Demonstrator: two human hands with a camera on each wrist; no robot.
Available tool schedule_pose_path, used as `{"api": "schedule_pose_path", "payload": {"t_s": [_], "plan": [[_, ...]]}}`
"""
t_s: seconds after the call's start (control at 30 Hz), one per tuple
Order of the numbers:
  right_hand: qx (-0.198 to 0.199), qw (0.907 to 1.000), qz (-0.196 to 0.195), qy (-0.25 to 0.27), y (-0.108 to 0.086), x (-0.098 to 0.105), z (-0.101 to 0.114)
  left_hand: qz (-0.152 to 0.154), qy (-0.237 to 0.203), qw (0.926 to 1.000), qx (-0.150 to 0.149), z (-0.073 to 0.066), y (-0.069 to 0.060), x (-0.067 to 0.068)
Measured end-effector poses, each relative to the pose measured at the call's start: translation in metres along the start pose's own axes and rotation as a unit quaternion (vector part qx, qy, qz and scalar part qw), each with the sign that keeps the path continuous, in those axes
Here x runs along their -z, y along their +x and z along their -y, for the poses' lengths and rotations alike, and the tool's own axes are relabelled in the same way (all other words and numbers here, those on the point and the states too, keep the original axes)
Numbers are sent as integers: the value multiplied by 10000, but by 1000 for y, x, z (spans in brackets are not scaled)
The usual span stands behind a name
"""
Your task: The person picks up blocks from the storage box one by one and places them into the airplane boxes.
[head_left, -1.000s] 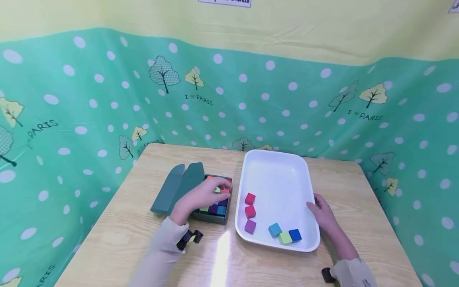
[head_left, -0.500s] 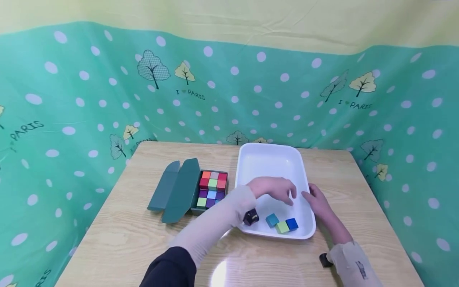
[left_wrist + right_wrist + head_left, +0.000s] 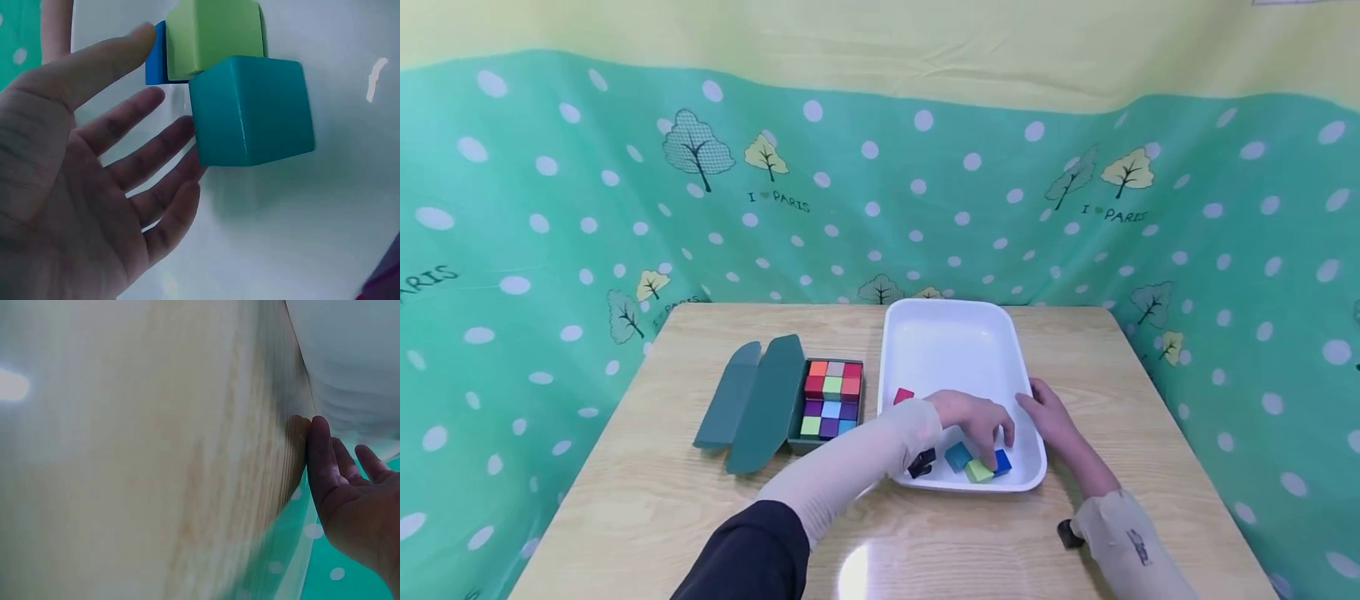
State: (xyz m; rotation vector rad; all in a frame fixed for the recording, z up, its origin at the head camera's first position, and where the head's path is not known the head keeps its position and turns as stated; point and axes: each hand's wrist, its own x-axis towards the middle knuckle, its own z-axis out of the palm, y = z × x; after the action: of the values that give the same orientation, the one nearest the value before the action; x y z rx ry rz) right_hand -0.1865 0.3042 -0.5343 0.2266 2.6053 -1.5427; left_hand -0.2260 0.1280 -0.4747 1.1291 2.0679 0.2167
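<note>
My left hand (image 3: 977, 421) reaches into the white tray (image 3: 951, 342), over three cubes near its front edge. In the left wrist view the hand (image 3: 94, 175) has its fingers spread and relaxed. Its thumb tip overlaps the edge of a blue cube (image 3: 157, 56); firm contact cannot be told. A light green cube (image 3: 219, 37) sits beside the blue one, and a teal cube (image 3: 250, 112) lies close to the other fingertips. My right hand (image 3: 1056, 417) rests against the tray's right side, thumb at the rim. Its fingers (image 3: 322, 456) look fairly straight.
Left of the tray stands a dark green box (image 3: 814, 446) holding rows of coloured cubes, its lid (image 3: 767, 408) folded out leftward. A red cube (image 3: 903, 395) shows at the tray's left, partly behind the left arm. A patterned curtain (image 3: 880, 208) hangs behind the wooden table (image 3: 970, 550).
My left hand has moved from the box across to the tray, then down toward the blue and green cubes. The right hand has stayed at the tray's side.
</note>
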Motion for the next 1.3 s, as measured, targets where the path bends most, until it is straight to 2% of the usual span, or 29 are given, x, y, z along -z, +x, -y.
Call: {"api": "schedule_pose_path", "payload": {"t_s": [0.17,0.27,0.43,0.67,0.97,1.13,1.3], "plan": [[17,9999,76,85,1,-3,1,-47,490,9987,114,-8,0,-5],[-20,10000,45,79,-1,-2,1,-30,560,9981,268,-14,3,-7],[-85,9999,68,44,-3,-1,1,-342,765,9957,404,-10,6,-8],[-165,9997,152,-19,-4,0,3,-591,435,9965,389,0,6,-8],[99,9998,107,-110,-3,3,-2,-731,571,9950,365,1,10,-11],[165,9997,149,-104,-2,-1,-2,-848,453,9945,414,7,12,-13],[232,9995,141,-134,-2,-2,-1,-1067,128,9940,203,11,6,-11]]}}
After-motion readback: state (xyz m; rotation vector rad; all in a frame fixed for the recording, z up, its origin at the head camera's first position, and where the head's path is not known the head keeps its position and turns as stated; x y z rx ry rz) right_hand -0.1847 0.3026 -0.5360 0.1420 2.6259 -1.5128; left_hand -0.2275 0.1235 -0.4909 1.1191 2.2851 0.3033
